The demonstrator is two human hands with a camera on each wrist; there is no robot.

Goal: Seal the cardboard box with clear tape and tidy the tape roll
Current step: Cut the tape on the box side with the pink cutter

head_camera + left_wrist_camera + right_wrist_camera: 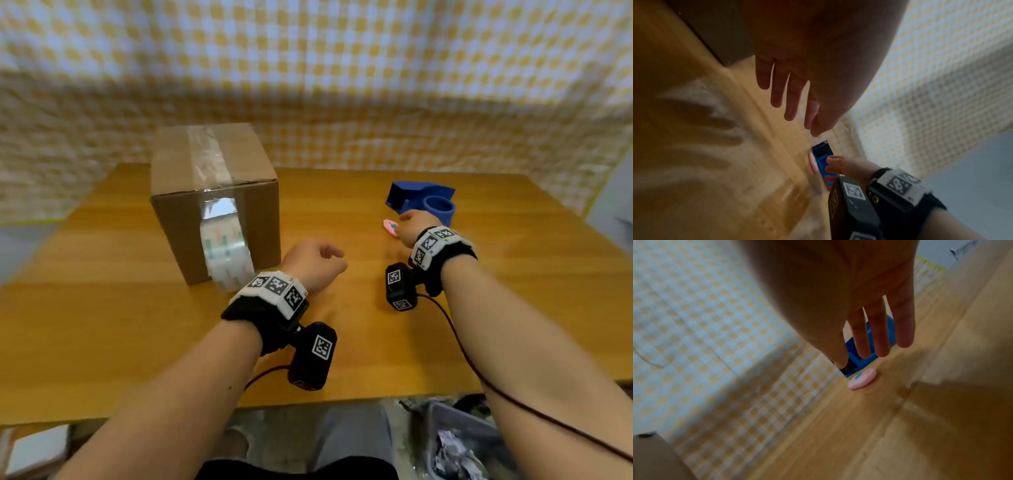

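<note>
A brown cardboard box [212, 192] stands at the table's left, with a strip of clear tape [209, 154] across its top and down its front. The patterned tape roll [227, 257] hangs from that strip against the box front, near the table. My left hand [317, 262] hovers just right of the box, its fingers [791, 91] relaxed and holding nothing. My right hand [409, 228] is further right, with straight fingers [875, 331] over a small pink oval cutter [862, 378] and in front of a blue tape holder [421, 200]. It touches neither as far as I can tell.
The wooden table [102, 325] has bare surface in front of the box and between my hands. A yellow-checked cloth [342, 85] hangs behind it. Below the front edge are my knees and a grey bin [455, 442] of scraps.
</note>
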